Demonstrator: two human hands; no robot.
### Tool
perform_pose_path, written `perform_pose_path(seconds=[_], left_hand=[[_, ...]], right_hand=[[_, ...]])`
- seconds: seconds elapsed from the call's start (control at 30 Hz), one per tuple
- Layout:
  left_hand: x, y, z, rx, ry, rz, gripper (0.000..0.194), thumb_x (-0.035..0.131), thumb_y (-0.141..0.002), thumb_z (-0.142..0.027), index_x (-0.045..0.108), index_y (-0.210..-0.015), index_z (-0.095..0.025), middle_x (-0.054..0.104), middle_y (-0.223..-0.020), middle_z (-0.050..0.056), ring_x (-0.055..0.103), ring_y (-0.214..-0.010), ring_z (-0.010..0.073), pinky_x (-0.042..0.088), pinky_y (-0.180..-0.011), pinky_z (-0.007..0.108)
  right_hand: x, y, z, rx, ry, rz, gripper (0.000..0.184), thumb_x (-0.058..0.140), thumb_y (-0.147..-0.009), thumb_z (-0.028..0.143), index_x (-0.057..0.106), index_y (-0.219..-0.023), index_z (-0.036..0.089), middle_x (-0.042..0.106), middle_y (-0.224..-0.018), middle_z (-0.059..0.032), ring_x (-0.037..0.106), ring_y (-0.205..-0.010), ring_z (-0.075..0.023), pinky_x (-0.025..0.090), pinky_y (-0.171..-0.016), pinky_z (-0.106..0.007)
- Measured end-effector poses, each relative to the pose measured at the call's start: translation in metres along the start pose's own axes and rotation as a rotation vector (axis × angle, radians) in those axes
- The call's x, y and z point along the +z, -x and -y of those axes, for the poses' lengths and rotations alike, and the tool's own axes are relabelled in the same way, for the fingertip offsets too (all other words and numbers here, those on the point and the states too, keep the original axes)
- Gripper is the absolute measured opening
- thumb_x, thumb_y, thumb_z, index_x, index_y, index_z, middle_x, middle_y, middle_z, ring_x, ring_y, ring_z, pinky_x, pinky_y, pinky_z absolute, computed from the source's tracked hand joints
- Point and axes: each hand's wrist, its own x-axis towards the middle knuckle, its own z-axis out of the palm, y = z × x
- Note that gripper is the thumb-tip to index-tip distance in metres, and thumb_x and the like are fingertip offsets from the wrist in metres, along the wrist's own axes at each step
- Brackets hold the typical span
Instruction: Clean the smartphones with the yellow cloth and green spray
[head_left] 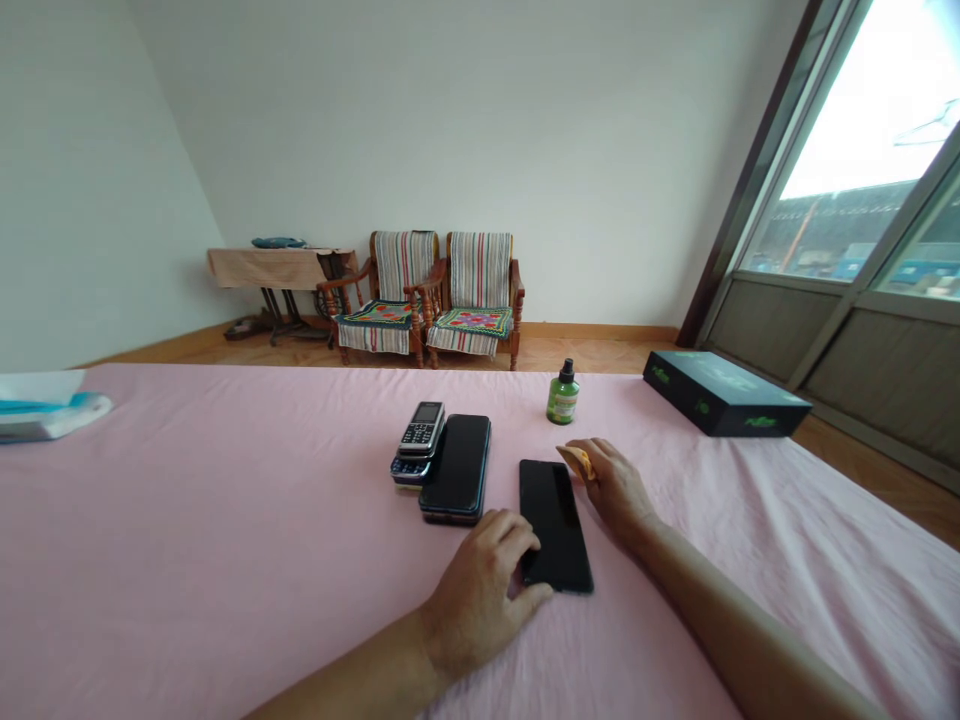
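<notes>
Head view: the left grip [480, 580], a bare hand, is not clenched, its thumb and fingers parted and touching the lower left edge and bottom end of a flat black rectangular smartphone [553, 525] that lies face up. The right grip [616, 490] is closed on a small, thin, orange-and-tan piece [577, 461], pinched just beside the upper right corner of that phone; its material is hard to tell. Just beyond the left grip's knuckles lies a dark, glossy, rectangular phone stack [459, 465], and against its left side are a silver-and-black keypad phone [422, 430] and, partly beneath it, a blue-keyed phone [409, 470]. Past the right grip's fingers stands a green translucent bottle with a black nozzle cap [562, 395]. Farther out to the right of that grip is a flat black box with green lettering [720, 395]. All of these are on a smooth pink cloth [247, 530]; well apart from the left grip, at the far left edge, sits a white-and-blue soft packet [45, 410]. Beyond the cloth are two wooden armchairs with striped covers [406, 265].
</notes>
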Motion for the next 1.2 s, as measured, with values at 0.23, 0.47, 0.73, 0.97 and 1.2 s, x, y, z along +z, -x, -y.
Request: perform_pose_path(seconds=[0.23, 0.47, 0.73, 0.97, 1.2], left_hand=[[-0.0023, -0.001, 0.0013, -0.029, 0.04, 0.005, 0.036, 0.08, -0.066, -0.008, 0.063, -0.097, -0.016, 0.062, -0.104, 0.007, 0.057, -0.101, 0.023, 0.046, -0.092, 0.034], [-0.0035, -0.0001, 0.0003, -0.054, 0.074, 0.011, 0.035, 0.078, -0.065, -0.004, 0.062, -0.094, -0.016, 0.06, -0.105, 0.006, 0.057, -0.102, 0.0218, 0.044, -0.093, 0.033], [-0.0048, 0.0, -0.0004, -0.085, 0.09, 0.032, 0.034, 0.077, -0.067, -0.005, 0.063, -0.096, -0.015, 0.059, -0.108, 0.007, 0.055, -0.105, 0.0226, 0.042, -0.095, 0.033], [-0.0056, -0.0007, -0.0002, -0.092, 0.088, 0.041, 0.034, 0.077, -0.067, -0.005, 0.063, -0.096, -0.016, 0.06, -0.108, 0.008, 0.056, -0.104, 0.0227, 0.043, -0.095, 0.033], [-0.0035, -0.0015, 0.0019, -0.079, 0.089, 0.028, 0.035, 0.078, -0.066, -0.005, 0.062, -0.095, -0.016, 0.059, -0.107, 0.007, 0.055, -0.104, 0.0228, 0.043, -0.094, 0.034]], right_hand=[[0.0004, 0.0016, -0.0027, -0.012, -0.015, -0.014, 0.025, 0.042, -0.091, 0.016, 0.064, -0.102, 0.018, 0.065, -0.095, -0.0105, 0.058, -0.091, -0.0249, 0.045, -0.078, -0.035], [0.0028, 0.0, 0.0, -0.019, -0.088, 0.007, 0.021, 0.045, -0.092, 0.02, 0.065, -0.095, 0.021, 0.065, -0.089, -0.0073, 0.059, -0.085, -0.0221, 0.045, -0.075, -0.032], [0.0028, -0.0048, 0.0001, 0.018, -0.248, -0.01, 0.022, 0.042, -0.093, 0.023, 0.064, -0.091, 0.019, 0.066, -0.093, -0.0068, 0.062, -0.085, -0.0192, 0.048, -0.077, -0.03], [0.0065, -0.0014, 0.0049, 0.04, -0.288, 0.063, 0.026, 0.042, -0.093, 0.024, 0.065, -0.082, 0.021, 0.066, -0.081, -0.0033, 0.063, -0.075, -0.0167, 0.049, -0.07, -0.027], [0.0067, -0.0004, 0.0054, 0.043, -0.179, 0.057, 0.017, 0.049, -0.086, 0.017, 0.063, -0.096, 0.02, 0.06, -0.087, -0.0051, 0.058, -0.074, -0.0186, 0.044, -0.065, -0.029]])
